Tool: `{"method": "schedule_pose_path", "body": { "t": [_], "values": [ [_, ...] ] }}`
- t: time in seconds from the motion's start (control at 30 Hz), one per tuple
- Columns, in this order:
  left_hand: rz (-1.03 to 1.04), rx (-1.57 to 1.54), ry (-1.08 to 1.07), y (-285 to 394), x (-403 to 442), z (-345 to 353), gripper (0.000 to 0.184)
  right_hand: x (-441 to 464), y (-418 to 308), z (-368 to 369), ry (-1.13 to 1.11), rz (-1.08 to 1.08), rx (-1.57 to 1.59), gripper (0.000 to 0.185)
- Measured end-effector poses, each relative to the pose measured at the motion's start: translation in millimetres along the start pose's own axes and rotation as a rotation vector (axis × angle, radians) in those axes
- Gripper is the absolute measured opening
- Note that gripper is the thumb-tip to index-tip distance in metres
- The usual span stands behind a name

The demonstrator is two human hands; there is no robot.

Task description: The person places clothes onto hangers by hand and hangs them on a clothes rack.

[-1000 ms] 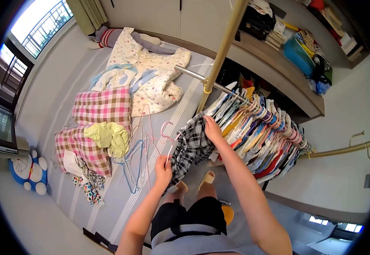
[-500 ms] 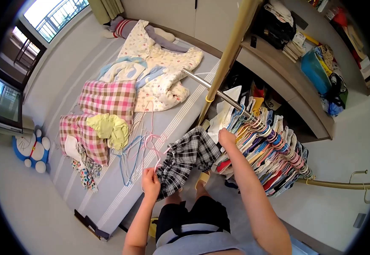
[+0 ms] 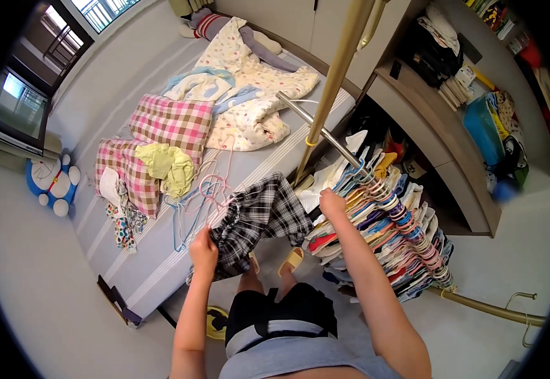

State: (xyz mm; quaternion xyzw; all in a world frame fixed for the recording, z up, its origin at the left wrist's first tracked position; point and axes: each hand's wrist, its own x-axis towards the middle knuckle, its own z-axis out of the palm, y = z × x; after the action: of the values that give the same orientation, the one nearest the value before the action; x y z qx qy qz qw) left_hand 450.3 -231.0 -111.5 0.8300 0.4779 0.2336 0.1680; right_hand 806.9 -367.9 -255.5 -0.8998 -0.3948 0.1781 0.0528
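Black-and-white plaid shorts [image 3: 256,218] hang between my two hands, above the floor beside the bed. My left hand [image 3: 203,252] is closed on their gathered waist. My right hand [image 3: 333,205] is closed at the near end of the row of hung clothes [image 3: 382,234], right of the shorts; what its fingers hold is too small to make out. Pink and blue hangers [image 3: 208,197] lie loosely on the bed, behind my left hand.
On the bed [image 3: 142,281] lie checked pillows [image 3: 171,120], a yellow-green garment [image 3: 172,170] and a flowered quilt [image 3: 256,126]. A metal rail [image 3: 316,129] carries the clothes beside an upright pole [image 3: 333,76]. A blue basket [image 3: 482,129] stands on the shelf at right.
The view has shifted. The shorts have swung away from my right hand and spread out below my left hand. My right hand has moved to the hung clothes.
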Motion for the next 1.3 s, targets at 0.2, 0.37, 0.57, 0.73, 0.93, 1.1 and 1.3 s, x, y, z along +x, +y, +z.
{"method": "schedule_pose_path", "body": {
  "t": [0.2, 0.37, 0.57, 0.73, 0.93, 1.1, 1.3],
  "values": [
    [-0.086, 0.134, 0.013, -23.7, -7.1, -2.4, 0.022, -5.9, -1.7, 2.6, 0.034, -0.039, 0.001, 0.017],
    [-0.181, 0.05, 0.092, -25.6, -14.6, -21.4, 0.021, -9.5, -0.1, 1.0, 0.027, -0.068, -0.006, 0.015],
    [-0.183, -0.181, -0.181, -2.2, -29.9, -8.5, 0.017, -16.0, -7.7, -3.7, 0.031, -0.107, -0.033, 0.016],
    [-0.116, -0.381, -0.371, 59.4, -38.6, 18.6, 0.019, -26.7, -16.2, -6.6, 0.018, -0.131, -0.08, 0.022],
    [0.066, -0.32, -0.284, 128.6, 8.2, 96.9, 0.017, -36.4, -27.5, -22.7, -0.082, -0.031, -0.093, 0.041],
    [0.228, -0.363, -0.162, 170.6, 60.4, 157.1, 0.018, -40.8, -30.0, -24.4, -0.119, 0.014, -0.065, 0.038],
    [0.252, -0.469, -0.22, 190.9, 73.1, 243.2, 0.02, -43.3, -19.7, -17.7, 0.007, 0.029, 0.133, 0.037]
  ]
}}
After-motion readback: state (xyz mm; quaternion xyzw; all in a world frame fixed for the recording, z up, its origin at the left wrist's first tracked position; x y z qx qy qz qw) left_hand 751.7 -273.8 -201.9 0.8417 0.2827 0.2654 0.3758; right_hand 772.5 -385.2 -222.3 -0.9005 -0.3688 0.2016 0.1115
